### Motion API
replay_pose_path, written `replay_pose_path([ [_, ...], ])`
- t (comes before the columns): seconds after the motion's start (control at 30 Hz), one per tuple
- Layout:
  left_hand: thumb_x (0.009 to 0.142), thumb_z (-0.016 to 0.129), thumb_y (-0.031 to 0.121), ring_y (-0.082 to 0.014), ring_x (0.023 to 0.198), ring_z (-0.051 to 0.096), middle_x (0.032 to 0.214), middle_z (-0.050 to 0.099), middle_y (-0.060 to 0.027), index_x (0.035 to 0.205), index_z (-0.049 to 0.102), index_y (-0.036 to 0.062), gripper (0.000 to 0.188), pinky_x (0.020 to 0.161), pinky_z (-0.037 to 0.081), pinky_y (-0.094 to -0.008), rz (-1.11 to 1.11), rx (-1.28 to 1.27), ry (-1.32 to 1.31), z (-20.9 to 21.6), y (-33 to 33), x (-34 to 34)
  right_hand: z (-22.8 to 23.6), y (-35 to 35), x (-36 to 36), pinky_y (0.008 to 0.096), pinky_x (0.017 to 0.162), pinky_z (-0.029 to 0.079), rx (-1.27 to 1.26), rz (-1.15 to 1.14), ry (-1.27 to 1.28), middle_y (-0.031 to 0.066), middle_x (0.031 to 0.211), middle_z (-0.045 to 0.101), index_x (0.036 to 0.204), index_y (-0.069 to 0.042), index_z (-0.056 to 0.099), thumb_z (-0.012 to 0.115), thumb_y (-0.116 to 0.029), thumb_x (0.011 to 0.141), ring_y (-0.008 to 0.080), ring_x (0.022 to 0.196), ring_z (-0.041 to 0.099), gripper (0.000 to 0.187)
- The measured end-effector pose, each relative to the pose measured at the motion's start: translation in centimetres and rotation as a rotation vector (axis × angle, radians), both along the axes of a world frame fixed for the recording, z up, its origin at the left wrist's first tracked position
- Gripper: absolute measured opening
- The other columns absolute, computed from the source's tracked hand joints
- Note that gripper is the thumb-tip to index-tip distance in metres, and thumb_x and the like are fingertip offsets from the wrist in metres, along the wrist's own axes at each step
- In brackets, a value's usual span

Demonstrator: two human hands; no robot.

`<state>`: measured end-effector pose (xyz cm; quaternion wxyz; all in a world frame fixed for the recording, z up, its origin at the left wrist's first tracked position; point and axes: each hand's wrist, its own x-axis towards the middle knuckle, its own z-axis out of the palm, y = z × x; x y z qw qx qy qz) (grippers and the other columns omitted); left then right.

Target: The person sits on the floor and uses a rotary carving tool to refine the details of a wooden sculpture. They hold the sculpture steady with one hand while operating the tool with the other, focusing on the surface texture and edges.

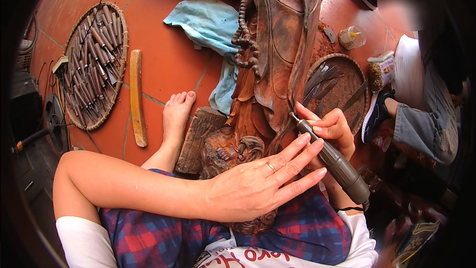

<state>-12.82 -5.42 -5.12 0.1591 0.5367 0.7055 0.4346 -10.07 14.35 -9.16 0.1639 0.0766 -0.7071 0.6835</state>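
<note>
A dark rotary tool handpiece (pixel 338 165) is gripped in my right hand (pixel 336 131), pen-like. Its metal tip points up and left, at the lower folds of a carved wooden statue (pixel 285 44). I cannot tell whether the tip touches the wood. My left hand (pixel 250 186) stretches across from the left with its fingers spread, palm down, a ring on one finger. Its fingertips lie beside or against the handpiece. Under this hand, the statue's rounded carved base (pixel 223 154) is partly hidden. Carved beads (pixel 243 34) run down the statue's left side.
A round wicker tray (pixel 91 64) of wood-handled chisels lies at left, near a curved wooden stick (pixel 137 97). A blue cloth (pixel 210 20) and a log block (pixel 201 139) flank the statue. Flat blades fill another tray (pixel 359 77) at right, where a person sits close by.
</note>
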Motion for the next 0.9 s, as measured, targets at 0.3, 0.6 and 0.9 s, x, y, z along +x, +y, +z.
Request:
replay_pose_path([
  [0.3, 0.085, 0.056, 0.010, -0.0414, 0.138, 0.039, 0.149, 0.035, -0.0289, 0.143, 0.044, 0.0039, 0.060, 0.100, 0.048, -0.0393, -0.016, -0.004, 0.021, 0.3, -0.2, 0.4, 0.1, 0.6, 0.6, 0.0617, 0.093, 0.052, 0.046, 0.056, -0.017, 0.0137, 0.083, 0.054, 0.086, 0.003, 0.058, 0.076, -0.001, 0.078, 0.0182, 0.076, 0.061, 0.020],
  [0.6, 0.084, 0.061, 0.012, -0.0436, 0.138, 0.037, 0.149, 0.033, -0.0308, 0.144, 0.043, 0.0042, 0.063, 0.104, 0.045, -0.0423, -0.006, -0.005, 0.045, -0.1, 0.2, -0.2, 0.7, 0.3, -0.2, 0.0601, 0.096, 0.051, 0.033, 0.022, -0.064, 0.0134, 0.084, 0.055, 0.087, 0.002, 0.058, 0.077, -0.002, 0.077, 0.0189, 0.078, 0.063, 0.021],
  [0.9, 0.082, 0.065, 0.013, -0.0450, 0.140, 0.034, 0.151, 0.028, -0.0314, 0.146, 0.041, 0.0047, 0.069, 0.107, 0.041, -0.0439, 0.007, -0.012, 0.026, -0.1, 0.0, -0.6, 0.1, 0.3, -1.2, 0.0605, 0.096, 0.051, 0.011, 0.024, -0.024, 0.0139, 0.086, 0.056, 0.089, 0.003, 0.060, 0.078, -0.005, 0.078, 0.0189, 0.080, 0.063, 0.023],
])
